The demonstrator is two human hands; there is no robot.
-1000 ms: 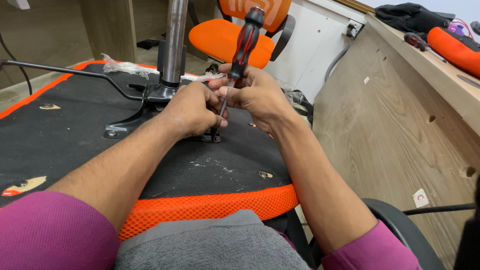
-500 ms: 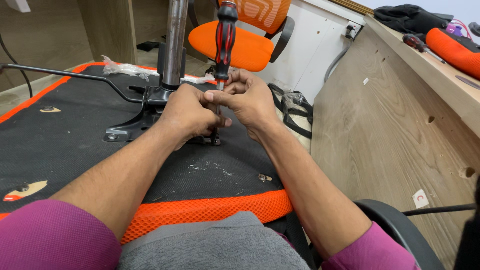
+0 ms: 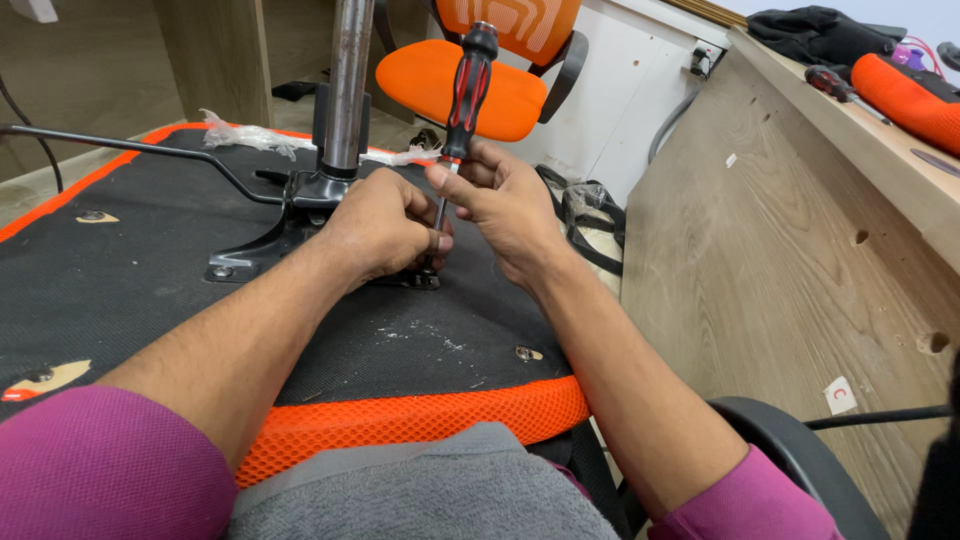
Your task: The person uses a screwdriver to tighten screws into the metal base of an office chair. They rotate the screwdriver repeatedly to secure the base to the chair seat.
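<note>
– Where is the screwdriver?
– Standing up on the chair seat, by the metal bracket. The right hand pinches it tight. The left hand is curled shut beside its tip.

Both arms are bare from above the elbow down to the hands. Each upper arm wears a short magenta-purple sleeve: the left sleeve fills the lower left corner, the right sleeve shows at the bottom right. The left hand and right hand are bare, without gloves. Grey fabric trousers cover the lap
</note>
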